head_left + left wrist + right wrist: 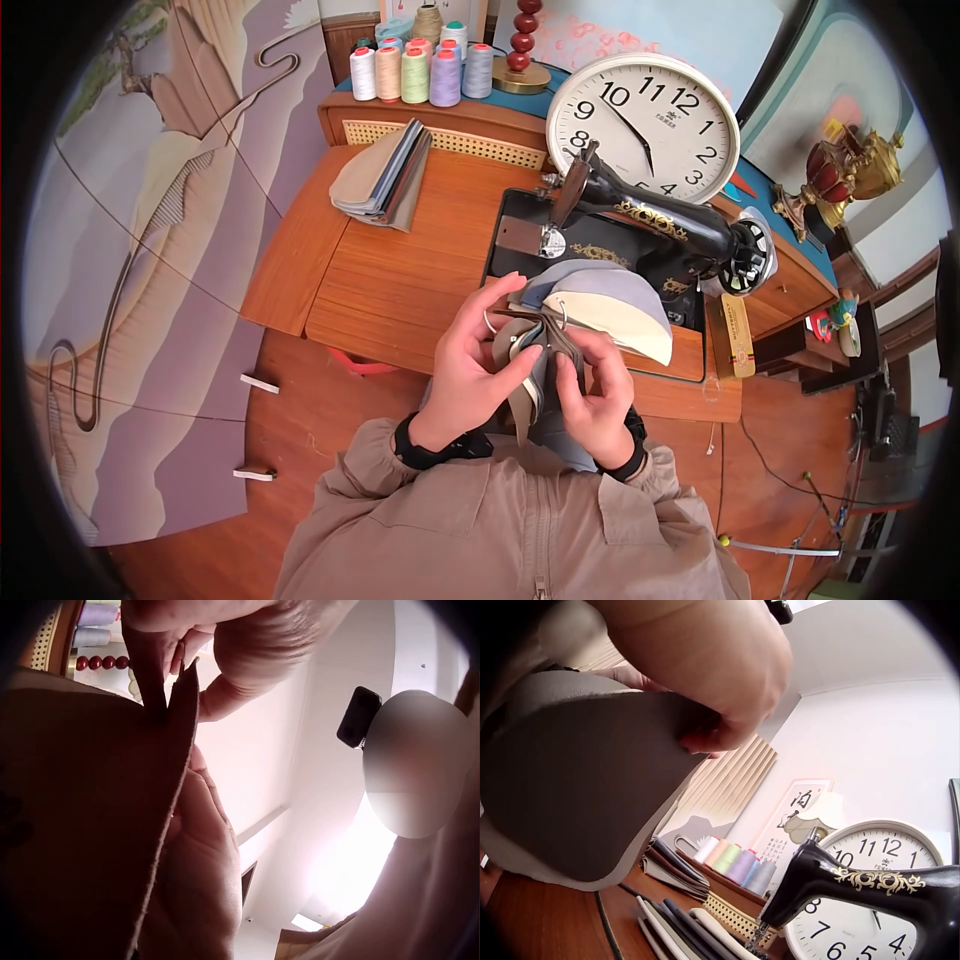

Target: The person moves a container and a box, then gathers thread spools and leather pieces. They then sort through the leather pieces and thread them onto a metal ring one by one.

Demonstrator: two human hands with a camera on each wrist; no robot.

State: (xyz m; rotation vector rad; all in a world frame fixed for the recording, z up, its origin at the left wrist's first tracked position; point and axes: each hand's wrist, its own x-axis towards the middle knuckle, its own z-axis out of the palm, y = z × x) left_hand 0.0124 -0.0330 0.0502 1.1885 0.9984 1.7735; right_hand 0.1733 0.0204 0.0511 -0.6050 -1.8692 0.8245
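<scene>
Both hands hold a bundle of brown, grey and pale swatches (519, 400) close in front of the chest. My left hand (465, 365) grips its left side, thumb laid across the swatches. On the other side my right hand (597, 400) pinches the brown pieces between thumb and fingers. A thin metal ring (488, 322) shows beside the left fingers. In the right wrist view a dark grey-brown swatch (592, 780) hangs broad side on from the right fingers. Just beyond the hands, a fan of blue-grey and cream swatches (625, 322) lies by the sewing machine (640, 205).
Another swatch stack (385, 175) lies at the back left of the wooden table (410, 270). Thread spools (415, 75), a red-beaded lamp stand (522, 40) and a large clock (645, 120) line the back. A yellow box (737, 335) stands right of the machine.
</scene>
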